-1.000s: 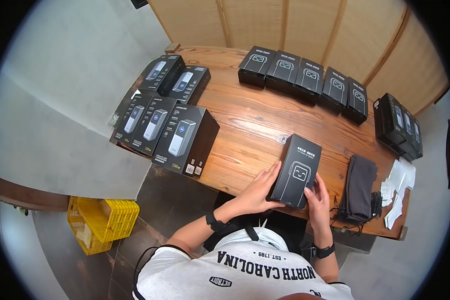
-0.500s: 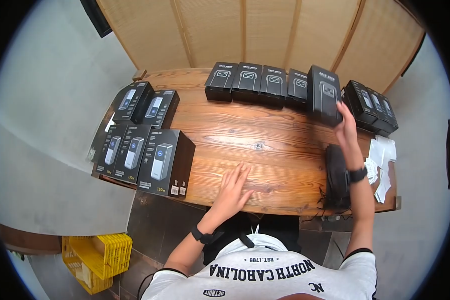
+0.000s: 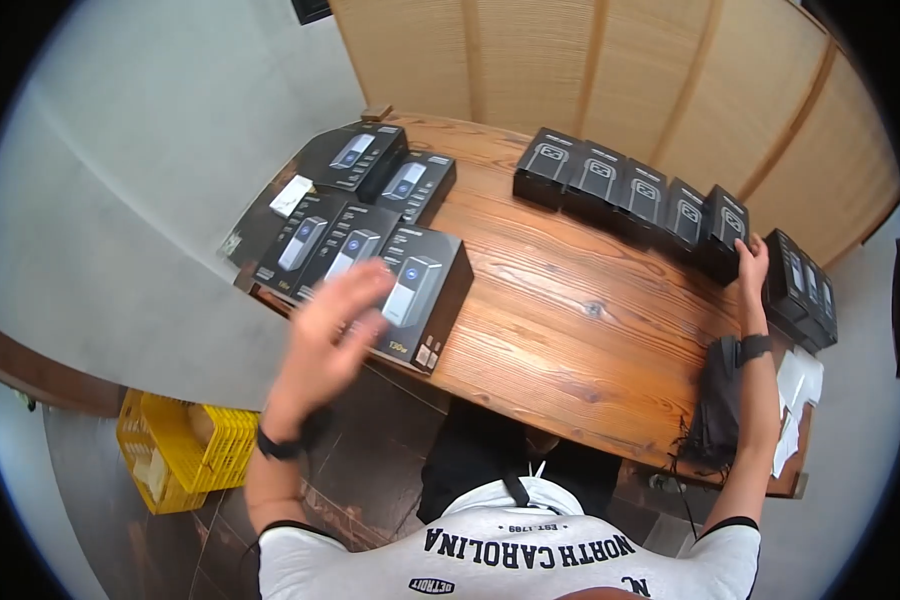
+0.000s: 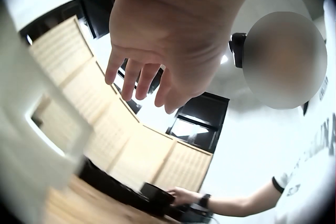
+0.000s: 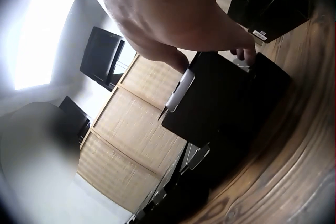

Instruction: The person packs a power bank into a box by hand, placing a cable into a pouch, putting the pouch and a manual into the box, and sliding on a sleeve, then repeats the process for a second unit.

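At the right end of a row of small black boxes [image 3: 645, 192], my right hand [image 3: 753, 262] grips a black box [image 3: 730, 215]; in the right wrist view the thumb and fingers of the hand [image 5: 173, 19] lie on opposite sides of the box [image 5: 210, 98]. My left hand [image 3: 325, 345], blurred, is in the air in front of the larger black boxes [image 3: 435, 300] at the left of the table. The left wrist view shows that hand [image 4: 168, 35] with extended fingers and nothing held.
Beyond the row at the right stands a group of black boxes [image 3: 800, 290]. Dark cloth [image 3: 715, 405] and white papers [image 3: 795, 385] lie at the table's right end. A small white item [image 3: 291, 196] sits among the left boxes. A yellow crate [image 3: 185, 450] is on the floor.
My right hand has carried the box away from the near edge to the end of the row. My left hand has let go of it and moved left, up from the tabletop.
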{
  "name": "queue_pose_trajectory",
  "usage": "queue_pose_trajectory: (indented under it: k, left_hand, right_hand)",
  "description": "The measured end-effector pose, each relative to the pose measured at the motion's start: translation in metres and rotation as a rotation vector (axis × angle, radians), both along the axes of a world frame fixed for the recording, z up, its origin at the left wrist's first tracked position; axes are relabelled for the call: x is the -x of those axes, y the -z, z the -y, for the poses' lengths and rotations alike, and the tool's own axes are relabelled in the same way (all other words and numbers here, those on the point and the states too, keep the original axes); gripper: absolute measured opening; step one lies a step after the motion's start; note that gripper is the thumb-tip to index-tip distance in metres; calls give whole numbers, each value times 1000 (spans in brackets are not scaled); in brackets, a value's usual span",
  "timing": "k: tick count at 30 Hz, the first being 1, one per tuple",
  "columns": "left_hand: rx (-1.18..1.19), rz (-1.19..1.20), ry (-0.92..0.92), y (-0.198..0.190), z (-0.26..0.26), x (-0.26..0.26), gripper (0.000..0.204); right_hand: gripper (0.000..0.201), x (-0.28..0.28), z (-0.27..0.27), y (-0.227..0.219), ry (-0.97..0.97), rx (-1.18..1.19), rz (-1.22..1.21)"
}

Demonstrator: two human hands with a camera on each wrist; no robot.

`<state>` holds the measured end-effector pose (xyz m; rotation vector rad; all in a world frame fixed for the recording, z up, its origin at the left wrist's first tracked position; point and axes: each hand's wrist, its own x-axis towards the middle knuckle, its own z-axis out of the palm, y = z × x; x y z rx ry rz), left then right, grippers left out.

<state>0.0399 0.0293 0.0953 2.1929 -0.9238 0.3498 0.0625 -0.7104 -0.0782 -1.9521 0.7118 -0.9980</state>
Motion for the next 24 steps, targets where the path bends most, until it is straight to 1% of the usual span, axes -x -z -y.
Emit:
queue_pose_trajectory:
  k: [1, 2, 3, 5, 7, 9, 10, 11, 13, 14, 15, 17, 18, 19, 20, 21, 22, 24]
  left_hand:
    - [34, -62, -79, -13, -17, -20, 38]
    - [-4, -91, -101, -21, -38, -47, 38]
    - [-42, -120, -121, -25, -60, -77, 38]
    - [21, -406, -148, -24, -99, -145, 43]
    - [-160, -499, -231, -41, -109, -193, 54]
    - [-191, -681, -290, -45, -106, -228, 68]
    - [-222, -780, -281, -32, -114, -262, 86]
    - [-219, -771, -280, -24, -113, -283, 86]
    - [-295, -963, -349, -11, -107, -313, 96]
    - [-323, -1016, -323, -3, -103, -323, 105]
    - [-345, -1092, -276, 12, -104, -344, 110]
    - [-416, -1137, -278, 0, -76, -324, 110]
    - [-377, -1168, -287, 13, -75, -335, 108]
    - [-360, -1218, -272, 23, -77, -347, 100]
    - [-313, -1245, -254, 33, -79, -357, 95]
    - [-265, -1274, -236, 37, -76, -356, 89]
    - [-216, -1300, -262, 39, -74, -355, 80]
    - [-266, -1281, -283, 35, -68, -353, 80]
  right_hand:
    - [51, 4, -24, -13, 52, 206, 60]
    - [49, 8, -56, -32, 84, 459, 25]
    - [49, 4, -86, -44, 77, 457, 32]
    - [44, -6, -142, -58, -313, 302, 188]
    - [38, -19, -192, -63, -586, 217, 63]
    - [35, -36, -250, -65, -834, 26, -11]
    - [35, -45, -280, -67, -914, -18, -60]
    - [35, -54, -308, -69, -992, -60, -111]
    - [37, -78, -352, -67, -1075, -137, -317]
    - [43, -88, -371, -66, -1105, -217, -409]
    - [49, -98, -388, -65, -1132, -298, -498]
    - [66, -125, -411, -49, -1200, -489, -561]
    - [72, -136, -422, -45, -1233, -564, -584]
    - [78, -146, -431, -41, -1267, -642, -607]
    - [82, -152, -440, -45, -1280, -726, -620]
    - [84, -160, -446, -41, -1291, -778, -632]
    - [86, -167, -451, -37, -1307, -806, -657]
    - [87, -176, -460, -32, -1323, -840, -682]
